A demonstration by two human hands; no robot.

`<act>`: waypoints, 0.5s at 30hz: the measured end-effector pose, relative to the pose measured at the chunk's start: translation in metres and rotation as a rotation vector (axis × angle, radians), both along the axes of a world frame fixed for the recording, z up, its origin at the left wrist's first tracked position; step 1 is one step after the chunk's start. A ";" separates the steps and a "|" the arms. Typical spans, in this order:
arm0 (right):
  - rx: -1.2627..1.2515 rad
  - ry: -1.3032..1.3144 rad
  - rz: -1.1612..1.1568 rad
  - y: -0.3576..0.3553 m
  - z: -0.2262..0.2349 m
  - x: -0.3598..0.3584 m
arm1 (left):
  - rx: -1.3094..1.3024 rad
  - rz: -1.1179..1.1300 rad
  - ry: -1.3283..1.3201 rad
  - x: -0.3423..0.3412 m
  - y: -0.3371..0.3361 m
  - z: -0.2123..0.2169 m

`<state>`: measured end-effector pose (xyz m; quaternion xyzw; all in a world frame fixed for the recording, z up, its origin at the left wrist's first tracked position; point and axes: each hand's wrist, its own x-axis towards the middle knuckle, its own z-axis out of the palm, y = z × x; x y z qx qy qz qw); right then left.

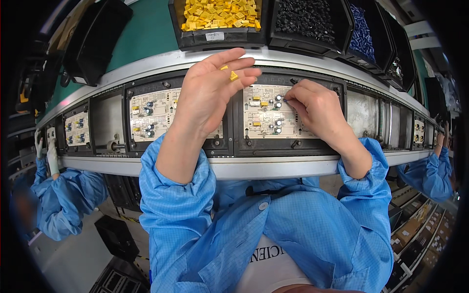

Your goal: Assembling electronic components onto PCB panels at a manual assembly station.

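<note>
Circuit board [264, 117]: under the right hand [317, 105], right part covered.
Left hand [202, 95]: palm up, loosely cupped, holding yellow parts.
Right hand: pinched low over the board; grip hidden, cannot tell.
Yellow parts [234, 75]: in left hand, partly hidden.

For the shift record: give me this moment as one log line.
Left hand: raised, holding yellow parts | Right hand: at board, grip unclear | Bin of yellow parts: beyond left hand

The bare left hand [207, 93] held small yellow angular blocks [234, 75], while the bare right hand [317, 105] was bent over a pale rectangular circuit board [264, 111].
</note>
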<state>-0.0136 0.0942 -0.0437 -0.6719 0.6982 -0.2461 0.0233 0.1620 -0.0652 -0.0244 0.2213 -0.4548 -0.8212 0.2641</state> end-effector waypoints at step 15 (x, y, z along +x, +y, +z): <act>0.048 -0.007 -0.079 0.000 0.005 0.005 | -0.041 -0.221 0.027 0.006 -0.005 0.002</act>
